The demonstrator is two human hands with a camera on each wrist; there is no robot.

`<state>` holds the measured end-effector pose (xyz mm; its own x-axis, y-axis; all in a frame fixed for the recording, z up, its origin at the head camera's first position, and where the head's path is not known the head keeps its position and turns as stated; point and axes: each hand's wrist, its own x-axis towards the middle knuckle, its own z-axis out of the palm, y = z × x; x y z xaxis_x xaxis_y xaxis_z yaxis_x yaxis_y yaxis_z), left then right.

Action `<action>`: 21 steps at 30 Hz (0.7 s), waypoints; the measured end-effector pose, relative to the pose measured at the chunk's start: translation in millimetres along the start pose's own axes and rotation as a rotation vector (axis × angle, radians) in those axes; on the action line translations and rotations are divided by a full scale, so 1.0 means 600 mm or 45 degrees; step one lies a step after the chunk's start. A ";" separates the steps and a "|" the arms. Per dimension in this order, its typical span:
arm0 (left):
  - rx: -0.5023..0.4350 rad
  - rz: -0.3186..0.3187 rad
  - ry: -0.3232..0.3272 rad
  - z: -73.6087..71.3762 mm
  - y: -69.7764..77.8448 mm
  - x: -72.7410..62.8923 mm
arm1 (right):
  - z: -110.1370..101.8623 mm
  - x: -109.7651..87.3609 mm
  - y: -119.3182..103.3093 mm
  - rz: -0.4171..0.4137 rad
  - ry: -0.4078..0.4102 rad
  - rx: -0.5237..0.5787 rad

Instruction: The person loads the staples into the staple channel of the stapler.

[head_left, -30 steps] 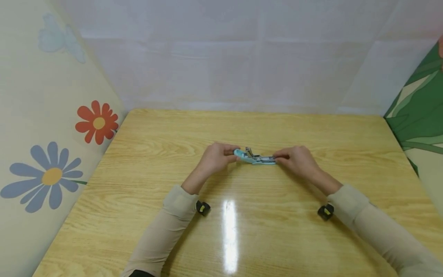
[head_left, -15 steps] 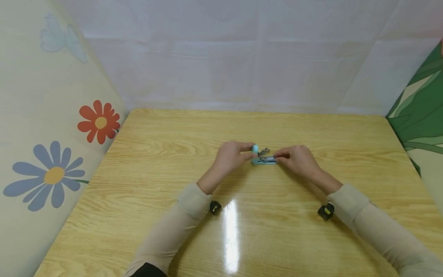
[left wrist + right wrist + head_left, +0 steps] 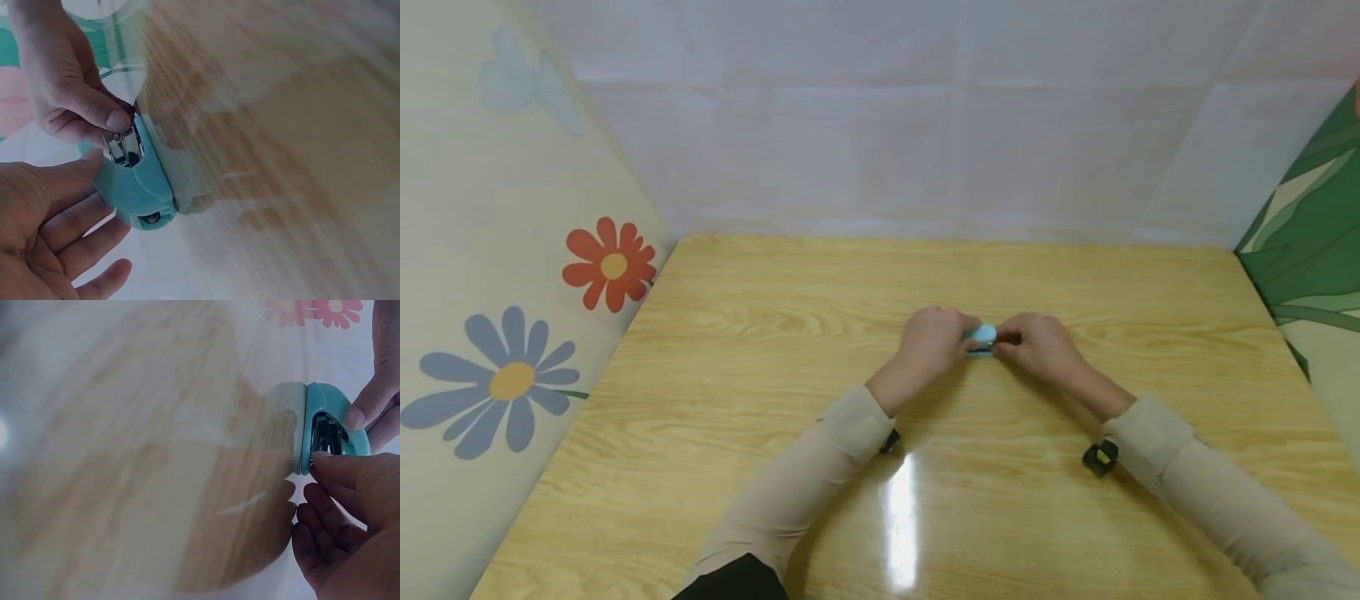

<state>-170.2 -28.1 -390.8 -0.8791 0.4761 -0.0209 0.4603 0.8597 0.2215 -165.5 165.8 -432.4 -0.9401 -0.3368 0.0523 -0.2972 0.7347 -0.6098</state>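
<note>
A small teal stapler (image 3: 982, 335) sits on the wooden table between both hands, its rounded top cover folded over the base. My left hand (image 3: 931, 342) holds the cover between thumb and fingers. At the stapler's other end, my right hand (image 3: 1041, 346) pinches the base with thumb and forefinger. In the left wrist view the teal shell (image 3: 134, 187) shows a metal part by the right thumb. The right wrist view shows the dark inner rail of the stapler (image 3: 315, 397) between base and cover, with the right fingertips at its low end.
The wood-grain table (image 3: 775, 283) has a glossy top with a bright reflection near the front. A white sheet (image 3: 880, 150) hangs behind it. Flower-painted panels (image 3: 512, 382) stand at the sides. A small black device (image 3: 1100, 458) sits at the right cuff.
My left hand has moved right, swinging the stapler's cover from folded back, through upright, to over the base. The loose metal rail has gone down with it. My right hand has stayed almost still.
</note>
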 end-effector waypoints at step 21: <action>-0.147 0.046 0.012 0.003 -0.021 0.001 | 0.005 -0.006 0.000 0.065 0.012 0.029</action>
<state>-176.0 -38.2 -395.3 -0.8636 0.5041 -0.0021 0.4748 0.8148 0.3327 -161.7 165.2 -434.9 -0.9555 -0.2936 0.0280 -0.2450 0.7371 -0.6299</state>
